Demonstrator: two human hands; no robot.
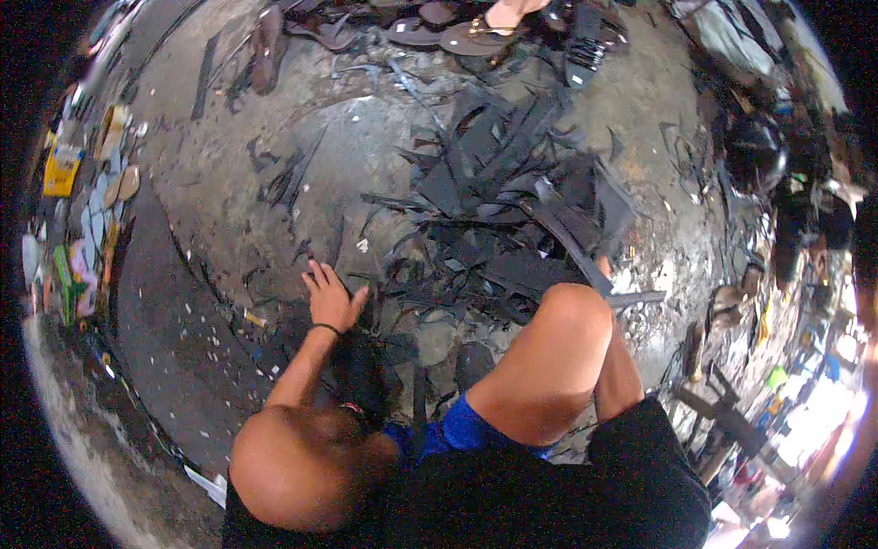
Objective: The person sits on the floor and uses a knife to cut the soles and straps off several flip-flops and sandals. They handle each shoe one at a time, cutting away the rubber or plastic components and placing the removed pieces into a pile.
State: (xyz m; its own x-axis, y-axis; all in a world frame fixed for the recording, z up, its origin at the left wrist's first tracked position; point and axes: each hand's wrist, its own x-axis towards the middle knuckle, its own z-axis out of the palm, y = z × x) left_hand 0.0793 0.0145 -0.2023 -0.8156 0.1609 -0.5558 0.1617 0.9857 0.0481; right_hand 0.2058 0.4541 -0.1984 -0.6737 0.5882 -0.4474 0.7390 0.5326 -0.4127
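Note:
My left hand (pixel 334 297) is low over the grey floor, fingers spread, with nothing held. A dark band circles its wrist. Small black scraps lie beside it, and whether it touches the floor I cannot tell. My right forearm (pixel 621 377) passes behind my raised knee (pixel 578 311), which hides most of the right hand. A bit of skin, apparently part of my right hand (pixel 604 265), shows beyond the knee near the end of a long black strip (pixel 562 236). A large heap of black sheet offcuts (pixel 494 156) lies ahead of the knees.
Dark sandals (pixel 421 32) line the far side, with another person's foot (pixel 512 14) among them. A yellow box (pixel 61 169) and shoe-sole shapes (pixel 101 197) lie at the left. At the right stand a dark rounded object (pixel 757 151) and a metal tool or stand (pixel 732 421).

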